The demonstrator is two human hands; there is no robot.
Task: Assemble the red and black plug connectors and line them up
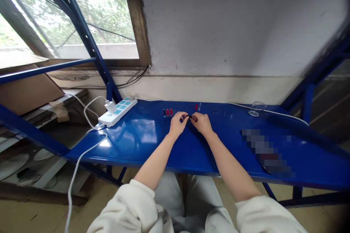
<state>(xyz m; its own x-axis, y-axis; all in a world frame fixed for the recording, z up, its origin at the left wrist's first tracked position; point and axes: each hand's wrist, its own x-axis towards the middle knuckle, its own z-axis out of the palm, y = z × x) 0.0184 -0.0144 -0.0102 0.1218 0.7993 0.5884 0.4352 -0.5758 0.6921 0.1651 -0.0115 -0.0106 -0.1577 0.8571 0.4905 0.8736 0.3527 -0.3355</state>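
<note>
My left hand [178, 122] and my right hand [201, 122] meet over the middle of the blue table, fingertips pinched on a small black piece [190, 116]. It looks thin and cylindrical, and the fingers cover its ends. Just beyond my left hand stand small red cylinders [167, 112] beside a dark one [164, 112], with clear lower parts. Behind my hands are another red cylinder [196, 107] and a clear tube [199, 106]. Several tiny clear pieces [216, 111] lie farther right, too small to name.
A white power strip [117, 112] with a plug and cable sits at the left of the blue table [131, 149]. A clear round container [257, 109] stands at the back right near a white cord. A blurred-out flat item [265, 153] lies at right. Blue frame posts flank the table.
</note>
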